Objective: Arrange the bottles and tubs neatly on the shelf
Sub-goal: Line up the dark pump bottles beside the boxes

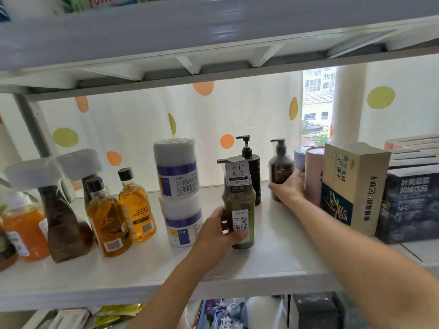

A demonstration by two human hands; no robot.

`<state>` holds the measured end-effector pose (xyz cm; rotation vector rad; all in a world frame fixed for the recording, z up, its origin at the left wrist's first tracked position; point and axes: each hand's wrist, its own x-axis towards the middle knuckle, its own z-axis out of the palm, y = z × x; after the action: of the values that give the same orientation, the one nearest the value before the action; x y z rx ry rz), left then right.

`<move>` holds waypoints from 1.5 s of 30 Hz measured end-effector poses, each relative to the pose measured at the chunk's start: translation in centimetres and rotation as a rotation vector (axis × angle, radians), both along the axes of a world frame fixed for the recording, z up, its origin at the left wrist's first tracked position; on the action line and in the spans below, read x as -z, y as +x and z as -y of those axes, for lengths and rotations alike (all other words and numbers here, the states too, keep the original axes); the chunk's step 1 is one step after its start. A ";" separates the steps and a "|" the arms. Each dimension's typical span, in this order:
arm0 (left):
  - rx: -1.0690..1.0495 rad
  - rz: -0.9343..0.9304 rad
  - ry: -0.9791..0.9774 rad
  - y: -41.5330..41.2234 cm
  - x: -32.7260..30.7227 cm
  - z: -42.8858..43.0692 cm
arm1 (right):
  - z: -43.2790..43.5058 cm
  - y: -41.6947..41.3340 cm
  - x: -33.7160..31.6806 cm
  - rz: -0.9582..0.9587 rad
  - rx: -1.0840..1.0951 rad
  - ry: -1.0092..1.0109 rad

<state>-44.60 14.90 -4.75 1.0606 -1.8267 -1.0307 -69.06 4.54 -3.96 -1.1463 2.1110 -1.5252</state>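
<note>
The left hand (217, 230) has its grip closed round the lower body of the green bottle (240, 210), which stands upright near the front of the shelf (142, 276), long axis vertical, pump spout pointing toward 9 o'clock. The right hand (288, 188) is wrapped on the base of the brown bottle (280, 167), at about 1 o'clock from the green one and further back, just beside the pink tube (313, 176). Between them at 12 o'clock stands the black bottle (253, 167), so I judge the next move turns on lining the green bottle with that back pair; the stacked tubs (179, 186) lie at its 9 o'clock.
</note>
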 end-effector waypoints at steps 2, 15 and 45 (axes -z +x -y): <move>0.003 0.008 -0.006 -0.1 -0.1 -0.3 | -1.5 0.3 -0.3 0.043 0.003 -0.047; 0.111 -0.040 -0.099 -6.0 1.4 -0.3 | -17.3 1.1 0.3 -0.081 0.007 -0.114; 0.193 0.025 -0.091 -7.5 2.0 -0.1 | -19.6 0.4 2.9 -0.155 -0.028 -0.085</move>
<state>-52.14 14.98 -6.72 0.8599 -2.0070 -1.0387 -68.66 24.14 -6.83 -1.3581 2.1354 -1.5732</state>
